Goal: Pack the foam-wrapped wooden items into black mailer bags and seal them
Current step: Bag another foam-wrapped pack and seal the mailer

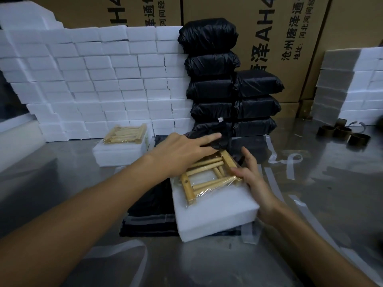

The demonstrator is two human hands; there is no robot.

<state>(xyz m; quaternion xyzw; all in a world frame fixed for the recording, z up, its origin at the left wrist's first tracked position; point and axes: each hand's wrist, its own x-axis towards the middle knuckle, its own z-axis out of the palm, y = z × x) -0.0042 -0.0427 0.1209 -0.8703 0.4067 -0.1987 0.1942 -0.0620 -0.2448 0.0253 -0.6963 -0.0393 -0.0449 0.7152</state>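
Stacking along the back left: white foam blocks [99, 79], wall-like. Second foam pad with wooden bundle [124, 132] sits in front, apart from the work piece. Left hand [182, 150] flat, fingers straight, reaching over the wooden frame [207, 175] to touch a black mailer bag [217, 139]. Frame lies film-wrapped on a foam slab [215, 212], long axis running near-left to far-right, far end at the bag. Right hand [250, 175] relaxed, fingers touching the frame's right edge. Sealed black parcels [228, 90] stacked behind. Bare steel table [331, 183] at right. Cartons [269, 27] read "AH4", "沧州".
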